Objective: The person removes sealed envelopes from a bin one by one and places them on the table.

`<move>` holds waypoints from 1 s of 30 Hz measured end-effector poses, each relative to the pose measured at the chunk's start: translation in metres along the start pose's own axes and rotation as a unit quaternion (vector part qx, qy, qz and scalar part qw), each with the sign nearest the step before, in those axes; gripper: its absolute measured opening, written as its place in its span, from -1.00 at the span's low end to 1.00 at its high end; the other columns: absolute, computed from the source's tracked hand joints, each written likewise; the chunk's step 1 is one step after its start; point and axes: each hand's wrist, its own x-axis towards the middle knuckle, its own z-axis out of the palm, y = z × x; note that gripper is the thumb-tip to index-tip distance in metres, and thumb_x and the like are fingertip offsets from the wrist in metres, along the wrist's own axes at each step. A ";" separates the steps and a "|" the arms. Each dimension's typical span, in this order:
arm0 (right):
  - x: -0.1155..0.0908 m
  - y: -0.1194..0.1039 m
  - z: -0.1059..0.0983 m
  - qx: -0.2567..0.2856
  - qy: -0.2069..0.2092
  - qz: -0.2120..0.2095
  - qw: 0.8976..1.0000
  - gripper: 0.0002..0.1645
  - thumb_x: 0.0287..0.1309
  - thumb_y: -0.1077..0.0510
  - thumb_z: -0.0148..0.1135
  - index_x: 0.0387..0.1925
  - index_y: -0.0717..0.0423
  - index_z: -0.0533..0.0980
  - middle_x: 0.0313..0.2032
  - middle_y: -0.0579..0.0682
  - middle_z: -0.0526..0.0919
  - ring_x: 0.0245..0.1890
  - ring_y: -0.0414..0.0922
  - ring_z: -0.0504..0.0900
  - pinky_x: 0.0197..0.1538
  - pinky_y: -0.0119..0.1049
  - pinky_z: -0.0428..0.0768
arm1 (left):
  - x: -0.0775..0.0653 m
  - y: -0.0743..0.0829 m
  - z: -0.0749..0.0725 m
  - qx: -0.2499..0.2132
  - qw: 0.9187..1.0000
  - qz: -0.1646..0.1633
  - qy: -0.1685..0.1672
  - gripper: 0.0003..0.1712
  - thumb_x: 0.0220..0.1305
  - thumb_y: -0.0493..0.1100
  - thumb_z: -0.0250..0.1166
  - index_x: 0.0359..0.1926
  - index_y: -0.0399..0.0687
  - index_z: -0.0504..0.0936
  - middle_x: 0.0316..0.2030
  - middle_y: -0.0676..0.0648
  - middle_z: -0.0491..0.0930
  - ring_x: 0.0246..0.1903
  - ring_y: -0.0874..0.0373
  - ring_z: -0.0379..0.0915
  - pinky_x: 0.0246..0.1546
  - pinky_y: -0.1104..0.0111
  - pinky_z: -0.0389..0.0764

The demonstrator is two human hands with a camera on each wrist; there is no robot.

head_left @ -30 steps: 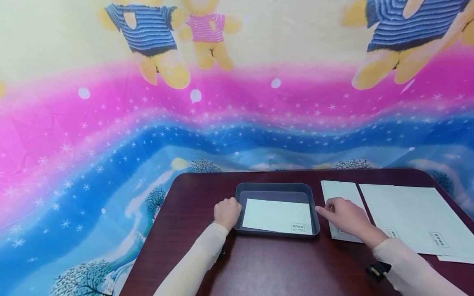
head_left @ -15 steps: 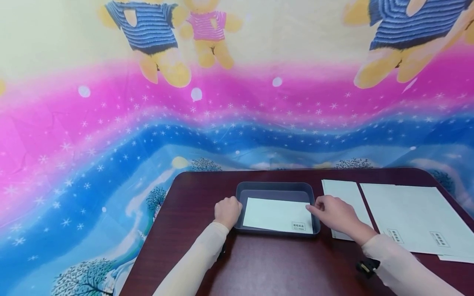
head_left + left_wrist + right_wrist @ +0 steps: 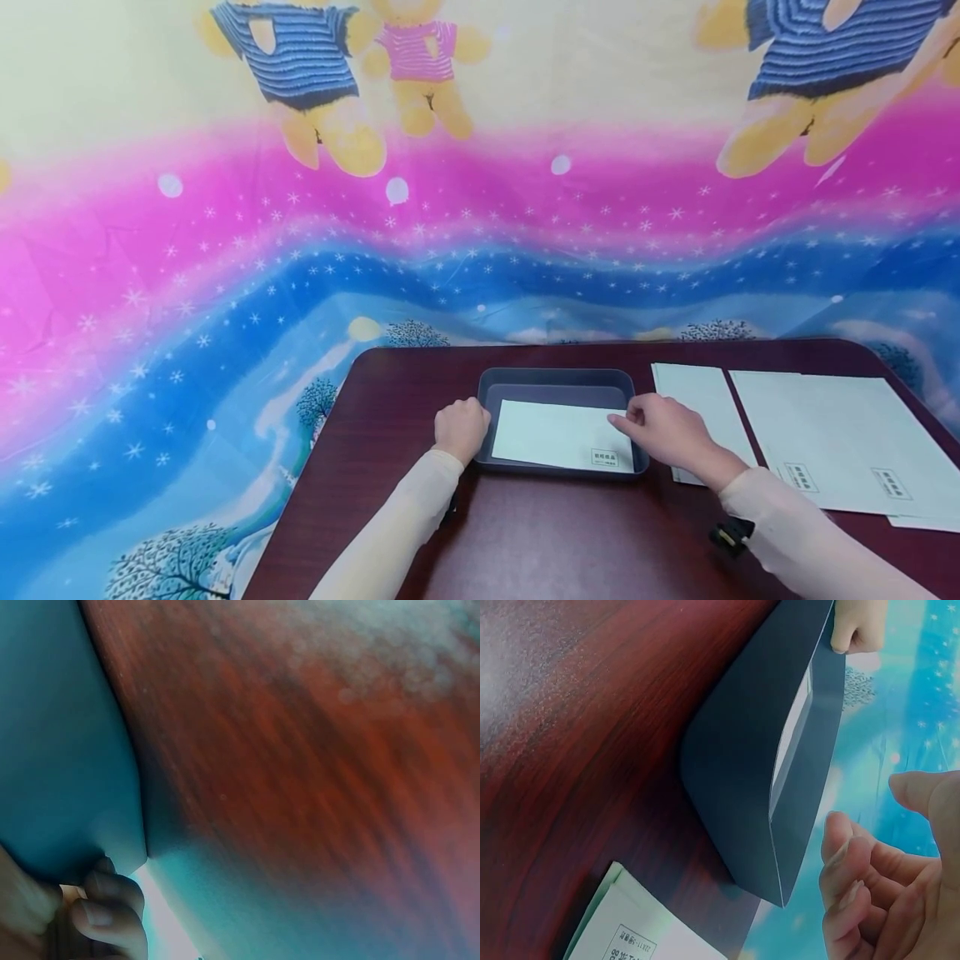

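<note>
A dark grey rectangular tray sits on the table, with a pale paper sheet lying in it, a small printed box at its corner. My left hand grips the tray's left rim; in the left wrist view its curled fingers show at the edge of the tray wall. My right hand hovers at the tray's right rim, thumb over the sheet's right end in the head view. In the right wrist view, its thumb and half-bent fingers stand apart with nothing between them.
Right of the tray lies a narrow stack of pale paper, partly behind my right hand. Larger pale sheets lie farther right, near the edge of the dark red wooden table. A printed cloth hangs behind the table.
My right hand has moved left, from beside the tray to over its right rim. The left hand has kept its place on the left rim.
</note>
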 end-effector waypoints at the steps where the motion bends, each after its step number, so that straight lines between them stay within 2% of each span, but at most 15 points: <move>1: 0.001 0.000 0.001 0.000 -0.001 -0.002 1.000 -0.52 0.32 -0.15 0.24 -0.65 -0.04 0.44 -0.74 -0.16 0.25 -0.69 -0.17 0.30 -0.59 -0.27 0.21 | 0.000 0.000 0.000 0.000 1.000 0.000 0.000 -0.48 0.34 -0.09 0.25 -0.79 0.02 0.37 -0.84 0.02 0.33 -0.80 0.15 0.23 -0.72 0.24 0.40; 18: 0.010 -0.013 0.009 0.004 -0.008 -0.016 1.000 -0.54 0.32 -0.13 0.24 -0.64 -0.04 0.45 -0.76 -0.16 0.25 -0.71 -0.18 0.30 -0.60 -0.27 0.22 | 0.000 0.000 0.001 0.001 1.000 -0.004 -0.008 -0.49 0.35 -0.08 0.24 -0.77 0.01 0.41 -0.83 0.00 0.37 -0.80 0.15 0.26 -0.71 0.25 0.42; 30: 0.017 -0.020 0.009 -0.005 -0.012 -0.025 1.000 -0.52 0.33 -0.15 0.24 -0.64 -0.03 0.43 -0.76 -0.15 0.27 -0.72 -0.18 0.28 -0.60 -0.28 0.24 | 0.002 -0.001 0.002 -0.002 1.000 -0.004 0.001 -0.50 0.33 -0.10 0.24 -0.77 0.00 0.41 -0.82 -0.01 0.40 -0.80 0.14 0.28 -0.70 0.23 0.44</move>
